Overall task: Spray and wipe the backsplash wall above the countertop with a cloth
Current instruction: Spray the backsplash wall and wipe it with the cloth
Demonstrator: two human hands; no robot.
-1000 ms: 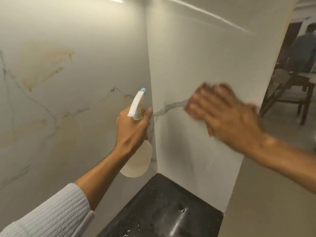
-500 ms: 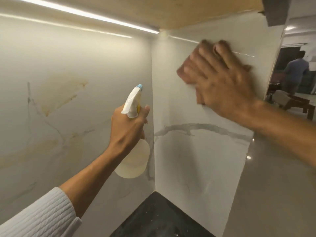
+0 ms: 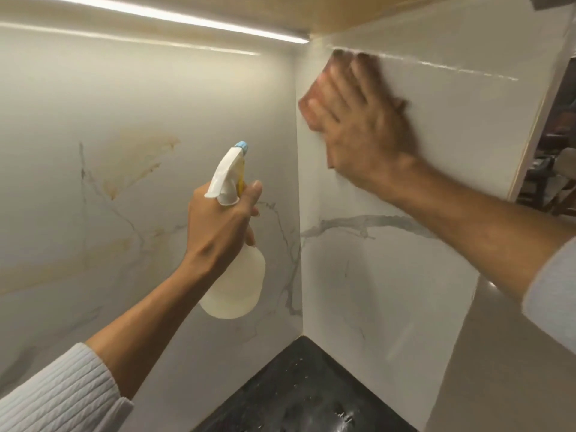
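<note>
The backsplash is glossy white marble with grey and tan veins, meeting in a corner: a left panel [image 3: 140,151] and a right panel [image 3: 389,291]. My left hand [image 3: 218,226] grips the neck of a white spray bottle [image 3: 233,288] with a blue nozzle tip, held upright near the corner. My right hand [image 3: 364,129] presses flat, fingers spread, on a reddish-brown cloth [image 3: 311,101] against the top of the right panel, just under the cabinet. Most of the cloth is hidden under the hand, which is blurred by motion.
A black speckled countertop [image 3: 305,391] with wet droplets fills the corner below. A lit LED strip [image 3: 187,20] runs under the wooden cabinet underside above. The right panel ends at an edge [image 3: 523,169], with a room and furniture beyond.
My right hand with the cloth has swept up the right panel from mid height to its top and shifted slightly left toward the corner. The left hand keeps the bottle about where it was.
</note>
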